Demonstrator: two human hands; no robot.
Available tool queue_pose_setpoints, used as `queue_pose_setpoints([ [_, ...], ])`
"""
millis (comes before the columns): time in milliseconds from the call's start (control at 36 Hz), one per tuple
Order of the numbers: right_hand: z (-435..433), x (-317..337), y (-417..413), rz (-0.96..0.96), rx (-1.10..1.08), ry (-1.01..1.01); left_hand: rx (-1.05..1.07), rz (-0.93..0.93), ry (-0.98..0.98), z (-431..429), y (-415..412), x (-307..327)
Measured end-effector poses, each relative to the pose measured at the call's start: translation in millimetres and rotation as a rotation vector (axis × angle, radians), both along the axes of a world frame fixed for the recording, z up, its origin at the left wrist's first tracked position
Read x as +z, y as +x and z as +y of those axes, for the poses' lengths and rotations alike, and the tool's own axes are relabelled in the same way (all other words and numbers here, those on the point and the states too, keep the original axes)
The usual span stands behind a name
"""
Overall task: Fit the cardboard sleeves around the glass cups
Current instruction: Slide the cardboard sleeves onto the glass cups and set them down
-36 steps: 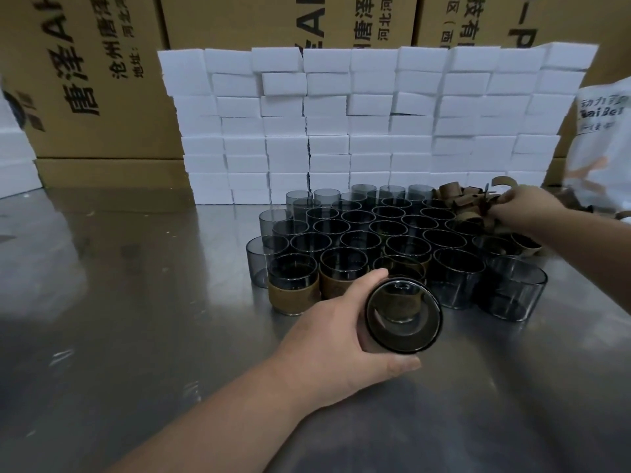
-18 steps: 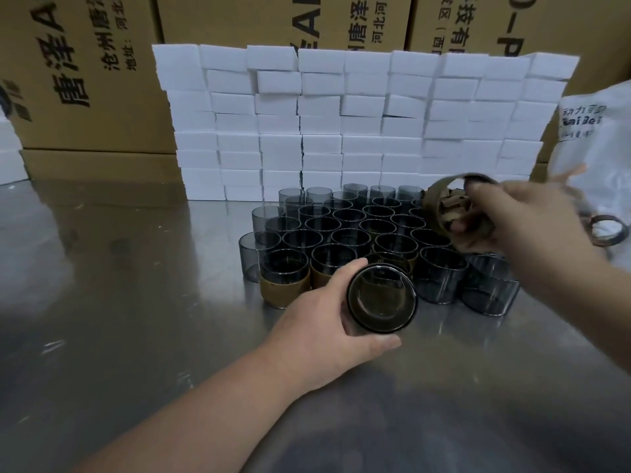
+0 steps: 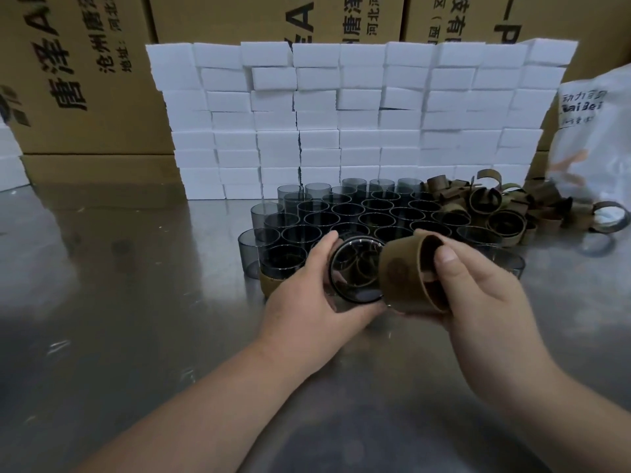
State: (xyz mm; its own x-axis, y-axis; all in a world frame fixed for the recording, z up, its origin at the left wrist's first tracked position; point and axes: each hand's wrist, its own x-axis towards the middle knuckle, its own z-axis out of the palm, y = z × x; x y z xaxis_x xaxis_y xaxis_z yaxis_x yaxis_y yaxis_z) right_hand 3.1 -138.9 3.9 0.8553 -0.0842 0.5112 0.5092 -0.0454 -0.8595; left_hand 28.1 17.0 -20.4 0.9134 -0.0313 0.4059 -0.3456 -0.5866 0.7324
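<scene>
My left hand (image 3: 307,298) grips a smoky glass cup (image 3: 356,269), tipped on its side with its open mouth facing me. My right hand (image 3: 478,302) holds a brown cardboard sleeve (image 3: 406,278), thumb on its upper rim, right beside the cup and overlapping its right edge. Behind them stand several bare grey glass cups (image 3: 345,213) in rows on the steel table (image 3: 119,319). One cup at the front left wears a sleeve (image 3: 268,279). A heap of loose sleeves (image 3: 491,206) lies at the right of the cups.
A wall of white foam blocks (image 3: 358,121) stands behind the cups, with large printed cartons (image 3: 85,80) behind it. A white plastic bag (image 3: 594,138) sits at the far right.
My right hand has carried a sleeve from the heap at the right down to the cup in my left hand. My left hand has kept hold of the cup.
</scene>
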Motion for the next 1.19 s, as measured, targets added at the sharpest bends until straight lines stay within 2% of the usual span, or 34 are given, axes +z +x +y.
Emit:
queue_pose_setpoints([
  [222,0,-7,-4,0.015,0.012,-0.058,0.081,-0.066,0.017,4,2,-2],
  [361,0,-12,-2,-0.029,-0.044,-0.207,0.084,-0.096,0.009,3,1,0],
  [500,-1,-17,0,-0.048,-0.056,-0.246,0.107,-0.153,0.027,1,-1,2],
  [695,6,-10,-9,-0.241,-0.155,-0.381,0.079,-0.246,0.091,1,-3,3],
  [889,4,-14,-6,-0.040,-0.117,-0.237,0.124,-0.329,0.067,-2,-5,6],
  [1056,4,-15,-7,-0.035,-0.108,-0.237,0.138,-0.383,0.141,-3,-5,2],
  [1195,4,-16,-2,-0.001,-0.063,-0.222,0.092,-0.385,0.119,-4,-6,5],
])
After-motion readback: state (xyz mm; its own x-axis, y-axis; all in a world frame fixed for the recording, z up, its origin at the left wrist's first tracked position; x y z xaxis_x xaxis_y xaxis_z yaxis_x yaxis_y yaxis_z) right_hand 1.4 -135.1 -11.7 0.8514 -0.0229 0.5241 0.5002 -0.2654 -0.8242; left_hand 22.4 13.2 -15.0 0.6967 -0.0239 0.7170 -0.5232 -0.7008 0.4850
